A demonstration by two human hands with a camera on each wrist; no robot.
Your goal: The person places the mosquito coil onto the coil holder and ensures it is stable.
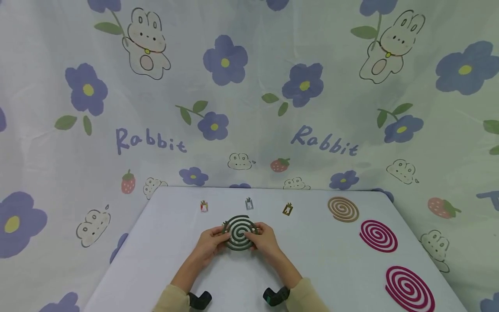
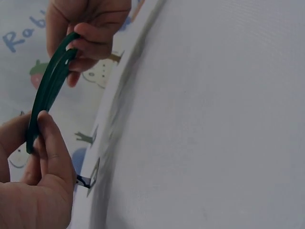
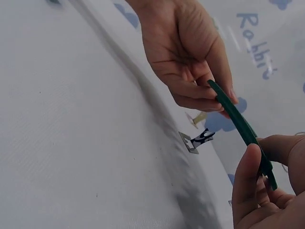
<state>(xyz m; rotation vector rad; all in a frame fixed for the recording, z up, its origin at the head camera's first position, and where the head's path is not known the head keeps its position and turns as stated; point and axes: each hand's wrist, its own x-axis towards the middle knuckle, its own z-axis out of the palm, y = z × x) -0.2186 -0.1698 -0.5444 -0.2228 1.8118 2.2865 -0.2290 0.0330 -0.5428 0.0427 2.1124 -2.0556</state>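
Observation:
A dark green mosquito coil is held up over the white table between both hands. My left hand pinches its left edge, with the thumb on the near face. On the opposite edge, my right hand grips it in the same way. Both wrist views show the green coil nearly edge-on and slightly bowed, with the fingertips of each hand on its two faces. Just past the coil stand small metal coil stands, one red and white, one silver and one bronze.
Along the right side of the white table lie a tan coil and two magenta coils, one farther back and one nearer. A patterned curtain hangs behind the table's back edge.

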